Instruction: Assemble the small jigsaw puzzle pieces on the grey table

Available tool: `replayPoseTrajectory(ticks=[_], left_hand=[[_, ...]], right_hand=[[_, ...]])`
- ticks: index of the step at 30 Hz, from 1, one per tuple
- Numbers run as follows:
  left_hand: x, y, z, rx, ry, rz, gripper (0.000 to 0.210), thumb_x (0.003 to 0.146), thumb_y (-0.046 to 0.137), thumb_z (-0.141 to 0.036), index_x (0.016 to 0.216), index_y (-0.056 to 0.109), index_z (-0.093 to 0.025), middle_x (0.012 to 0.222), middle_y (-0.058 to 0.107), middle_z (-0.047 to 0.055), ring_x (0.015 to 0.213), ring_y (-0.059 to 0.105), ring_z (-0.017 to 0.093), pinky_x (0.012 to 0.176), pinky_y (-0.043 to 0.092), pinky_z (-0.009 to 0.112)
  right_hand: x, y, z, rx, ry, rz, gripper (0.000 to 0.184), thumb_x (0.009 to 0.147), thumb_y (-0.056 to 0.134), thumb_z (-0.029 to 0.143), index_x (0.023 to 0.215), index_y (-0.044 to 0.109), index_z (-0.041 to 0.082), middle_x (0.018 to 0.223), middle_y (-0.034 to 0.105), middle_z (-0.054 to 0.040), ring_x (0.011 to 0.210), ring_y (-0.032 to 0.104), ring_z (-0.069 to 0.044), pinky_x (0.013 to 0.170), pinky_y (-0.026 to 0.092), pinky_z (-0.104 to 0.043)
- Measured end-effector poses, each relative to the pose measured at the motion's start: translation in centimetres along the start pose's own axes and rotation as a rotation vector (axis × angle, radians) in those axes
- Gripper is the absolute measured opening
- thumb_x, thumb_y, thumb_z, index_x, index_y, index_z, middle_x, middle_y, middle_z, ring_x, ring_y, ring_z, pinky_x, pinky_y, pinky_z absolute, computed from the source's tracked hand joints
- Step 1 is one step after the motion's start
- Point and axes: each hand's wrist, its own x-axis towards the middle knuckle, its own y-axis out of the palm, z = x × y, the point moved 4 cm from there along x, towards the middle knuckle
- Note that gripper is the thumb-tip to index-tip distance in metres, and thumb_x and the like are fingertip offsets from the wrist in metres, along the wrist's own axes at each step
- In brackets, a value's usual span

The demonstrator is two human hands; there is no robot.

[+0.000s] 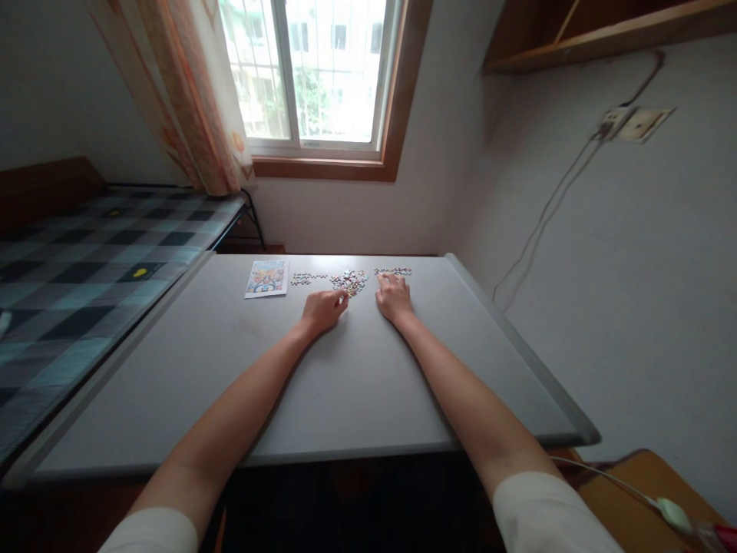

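Note:
A loose pile of small jigsaw puzzle pieces (348, 281) lies toward the far side of the grey table. My left hand (325, 309) is at the pile's near left edge, fingers curled together; whether a piece is between the fingertips is hidden. To the right of the pile, my right hand (394, 296) rests palm down with its fingers apart, the tips touching or close to a row of pieces (397, 271). Left of the pile, more pieces (309, 276) are laid out in short rows. A printed picture sheet (266, 279) lies flat farther left.
The grey table (357, 384) has a raised rim on its sides. A bed with a checked cover (115, 238) adjoins it at the left. A window (311, 69) and a curtain (190, 92) are beyond. At right, cables (541, 219) hang from a wall socket (636, 124).

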Motion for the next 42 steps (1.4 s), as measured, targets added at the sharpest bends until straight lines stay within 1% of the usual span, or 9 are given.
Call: replayPoseTrajectory(ticks=[7, 11, 14, 18, 21, 27, 31, 37, 42], left_hand=[[0.0, -0.1, -0.1, -0.018, 0.011, 0.016, 0.025, 0.087, 0.048, -0.034, 0.092, 0.07, -0.024, 0.069, 0.069, 0.0, 0.062, 0.06, 0.014, 0.06, 0.038, 0.023], [0.0, 0.0, 0.0, -0.024, 0.009, 0.022, 0.026, 0.087, 0.047, -0.034, 0.092, 0.07, -0.024, 0.068, 0.068, 0.0, 0.06, 0.06, 0.014, 0.06, 0.037, 0.024], [0.0, 0.1, 0.0, -0.024, 0.012, 0.023, 0.025, 0.087, 0.048, -0.034, 0.092, 0.07, -0.025, 0.069, 0.069, 0.0, 0.061, 0.06, 0.014, 0.059, 0.037, 0.023], [0.0, 0.0, -0.1, -0.013, 0.015, 0.03, 0.025, 0.087, 0.048, -0.034, 0.092, 0.07, -0.025, 0.069, 0.069, 0.0, 0.062, 0.06, 0.014, 0.059, 0.037, 0.023], [0.0, -0.1, -0.1, -0.016, 0.014, 0.045, 0.024, 0.086, 0.048, -0.033, 0.091, 0.07, -0.025, 0.07, 0.069, 0.0, 0.062, 0.06, 0.014, 0.059, 0.037, 0.023], [0.0, -0.1, -0.1, -0.053, 0.005, 0.041, 0.024, 0.085, 0.049, -0.033, 0.09, 0.07, -0.025, 0.069, 0.069, 0.0, 0.062, 0.06, 0.014, 0.061, 0.039, 0.024], [0.0, 0.0, -0.1, -0.047, 0.015, 0.036, 0.024, 0.086, 0.048, -0.033, 0.09, 0.07, -0.025, 0.069, 0.068, 0.0, 0.062, 0.06, 0.014, 0.061, 0.039, 0.023], [0.0, -0.1, -0.1, -0.033, 0.019, 0.044, 0.025, 0.087, 0.047, -0.033, 0.091, 0.07, -0.025, 0.069, 0.069, 0.0, 0.063, 0.061, 0.014, 0.06, 0.039, 0.024], [0.0, 0.0, 0.0, -0.043, 0.021, 0.039, 0.024, 0.086, 0.048, -0.033, 0.092, 0.07, -0.026, 0.07, 0.069, 0.0, 0.064, 0.061, 0.014, 0.061, 0.04, 0.023]], right_hand=[[0.8, 0.5, 2.1, 0.037, -0.109, 0.131, 0.054, 0.089, 0.033, 0.027, 0.142, 0.036, 0.022, 0.15, 0.031, -0.0004, 0.134, 0.023, -0.026, 0.107, 0.027, -0.04], [0.7, 0.6, 1.8, 0.063, -0.045, 0.135, 0.058, 0.089, 0.031, 0.027, 0.146, 0.026, 0.02, 0.144, 0.042, -0.0045, 0.132, 0.027, -0.026, 0.106, 0.028, -0.041], [0.4, 0.4, 1.6, 0.058, -0.014, 0.108, 0.055, 0.09, 0.03, 0.029, 0.145, 0.031, 0.02, 0.144, 0.042, -0.0044, 0.129, 0.03, -0.027, 0.104, 0.029, -0.041], [0.3, 0.4, 2.0, 0.034, -0.086, 0.142, 0.053, 0.091, 0.03, 0.032, 0.143, 0.034, 0.024, 0.151, 0.03, 0.0013, 0.135, 0.022, -0.027, 0.107, 0.025, -0.042], [0.4, 0.5, 2.1, 0.054, -0.097, 0.157, 0.054, 0.091, 0.03, 0.031, 0.144, 0.032, 0.022, 0.147, 0.038, -0.0007, 0.133, 0.024, -0.026, 0.107, 0.026, -0.041], [-0.2, 0.2, 1.6, 0.099, -0.032, 0.049, 0.049, 0.089, 0.034, 0.026, 0.137, 0.043, 0.019, 0.135, 0.05, -0.0068, 0.117, 0.039, -0.027, 0.099, 0.033, -0.038], [-1.1, 0.0, 1.5, 0.149, -0.007, 0.033, 0.051, 0.088, 0.038, 0.026, 0.138, 0.042, 0.021, 0.126, 0.055, -0.009, 0.11, 0.044, -0.026, 0.096, 0.035, -0.035], [-1.3, 0.0, 0.1, 0.19, 0.101, 0.025, 0.045, 0.084, 0.048, 0.039, 0.126, 0.056, 0.025, 0.121, 0.053, -0.0085, 0.108, 0.045, -0.026, 0.094, 0.036, -0.036], [-1.1, 0.1, -0.5, 0.203, 0.101, 0.063, 0.035, 0.084, 0.051, 0.044, 0.11, 0.066, 0.028, 0.119, 0.054, -0.0064, 0.109, 0.045, -0.026, 0.092, 0.037, -0.037]])
